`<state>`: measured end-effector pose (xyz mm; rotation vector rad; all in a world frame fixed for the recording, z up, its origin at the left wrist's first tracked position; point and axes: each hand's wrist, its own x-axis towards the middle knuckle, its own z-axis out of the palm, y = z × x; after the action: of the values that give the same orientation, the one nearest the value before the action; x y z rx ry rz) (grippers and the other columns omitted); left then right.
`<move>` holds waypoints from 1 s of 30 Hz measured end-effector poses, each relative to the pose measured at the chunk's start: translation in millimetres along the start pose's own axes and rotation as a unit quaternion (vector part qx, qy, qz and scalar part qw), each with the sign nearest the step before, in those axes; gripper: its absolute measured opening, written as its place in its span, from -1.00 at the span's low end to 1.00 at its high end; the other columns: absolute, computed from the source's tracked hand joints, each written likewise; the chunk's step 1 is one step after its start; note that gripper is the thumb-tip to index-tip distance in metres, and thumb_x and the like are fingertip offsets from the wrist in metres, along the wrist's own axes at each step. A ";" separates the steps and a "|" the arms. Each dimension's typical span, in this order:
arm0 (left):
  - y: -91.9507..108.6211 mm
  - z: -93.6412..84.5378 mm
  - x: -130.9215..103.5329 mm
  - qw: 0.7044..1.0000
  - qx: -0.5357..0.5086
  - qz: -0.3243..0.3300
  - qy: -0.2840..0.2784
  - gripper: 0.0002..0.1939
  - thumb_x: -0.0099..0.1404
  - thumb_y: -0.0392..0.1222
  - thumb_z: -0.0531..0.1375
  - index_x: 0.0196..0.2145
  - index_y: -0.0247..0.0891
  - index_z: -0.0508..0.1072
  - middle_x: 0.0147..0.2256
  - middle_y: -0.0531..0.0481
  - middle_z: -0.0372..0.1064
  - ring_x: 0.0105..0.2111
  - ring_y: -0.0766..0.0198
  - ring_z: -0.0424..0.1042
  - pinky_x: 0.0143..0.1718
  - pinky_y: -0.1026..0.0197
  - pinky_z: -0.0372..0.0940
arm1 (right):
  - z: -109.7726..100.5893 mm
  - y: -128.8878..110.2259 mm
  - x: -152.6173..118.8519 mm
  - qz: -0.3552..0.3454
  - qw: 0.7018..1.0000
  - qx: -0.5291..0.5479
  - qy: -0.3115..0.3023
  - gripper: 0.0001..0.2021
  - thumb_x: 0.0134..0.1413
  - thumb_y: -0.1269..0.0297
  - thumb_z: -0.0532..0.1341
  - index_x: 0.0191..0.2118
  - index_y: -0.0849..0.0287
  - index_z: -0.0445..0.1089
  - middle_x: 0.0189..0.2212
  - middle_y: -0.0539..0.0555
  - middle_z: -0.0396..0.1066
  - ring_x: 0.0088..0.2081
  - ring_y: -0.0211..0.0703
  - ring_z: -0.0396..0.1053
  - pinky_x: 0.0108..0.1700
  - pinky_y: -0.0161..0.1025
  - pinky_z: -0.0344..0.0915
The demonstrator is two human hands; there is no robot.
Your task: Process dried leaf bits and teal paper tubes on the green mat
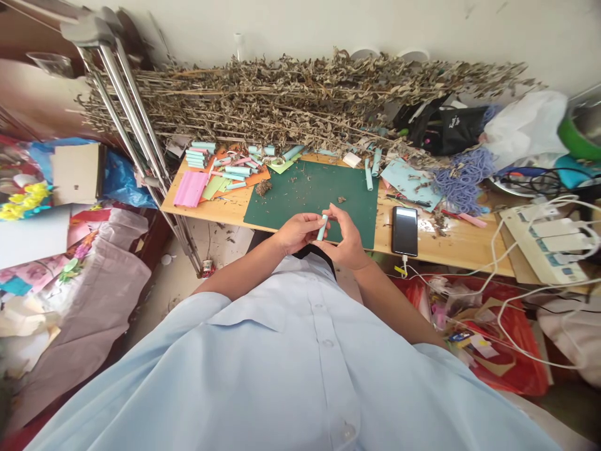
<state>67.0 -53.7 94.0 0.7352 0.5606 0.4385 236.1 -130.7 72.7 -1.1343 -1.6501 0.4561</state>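
Note:
A small light-blue paper roll stands nearly upright between my two hands, over the front edge of the green cutting mat. My left hand pinches it from the left, thumb on its side. From the right, my right hand holds its ends, with fingertips at the top and the thumb near the bottom. Crumbs of dried leaf and a small brown clump lie on the mat. Two more blue rolls rest at its right edge. Rolls of blue and pink paper are stacked at the back left.
Dried leafy stalks span the table's back. A phone on a cable, purple cord and a power strip occupy the right. Pink paper sheets lie left. Metal crutches lean at the left end.

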 end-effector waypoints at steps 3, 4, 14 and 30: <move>0.7 0.8 -0.2 1.000 0.000 0.001 -0.002 -0.50 0.12 0.11 0.54 -0.26 -0.40 0.57 -0.44 -0.07 0.50 -0.49 0.36 0.44 -0.45 0.32 0.23 | 0.5 1.4 -1.2 0.009 1.000 -0.010 0.007 -0.02 0.07 -0.08 0.50 0.50 -0.04 0.07 0.22 0.27 0.41 0.22 0.29 0.44 0.30 0.30 0.40; 1.3 1.1 -0.4 1.000 -0.002 0.001 -0.003 -0.50 0.13 0.10 0.54 -0.26 -0.40 0.57 -0.44 -0.07 0.50 -0.48 0.35 0.44 -0.45 0.32 0.23 | 1.3 2.2 -2.1 0.015 1.000 -0.007 0.010 -0.03 0.07 -0.09 0.49 0.50 -0.04 0.07 0.23 0.26 0.41 0.22 0.30 0.43 0.32 0.31 0.38; 3.0 1.7 0.9 0.999 -0.036 0.009 0.000 -0.50 0.12 0.09 0.54 -0.22 -0.41 0.59 -0.41 -0.08 0.50 -0.45 0.33 0.46 -0.46 0.31 0.21 | 3.9 4.1 -4.7 0.013 1.000 0.010 0.000 -0.06 0.14 -0.04 0.46 0.51 -0.03 0.03 0.30 0.28 0.36 0.28 0.27 0.40 0.34 0.29 0.38; 0.7 0.0 -0.7 0.999 -0.039 -0.008 -0.020 -0.48 0.08 0.10 0.56 -0.28 -0.43 0.59 -0.43 -0.09 0.50 -0.50 0.36 0.42 -0.45 0.31 0.23 | 9.9 5.8 -2.2 0.036 0.999 0.022 0.019 -0.06 0.14 -0.02 0.44 0.52 -0.02 0.02 0.30 0.26 0.35 0.29 0.29 0.37 0.34 0.31 0.36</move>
<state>66.3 -53.6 94.7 0.6620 0.5093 0.4284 229.9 -127.5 63.3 -1.1668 -1.5625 0.5110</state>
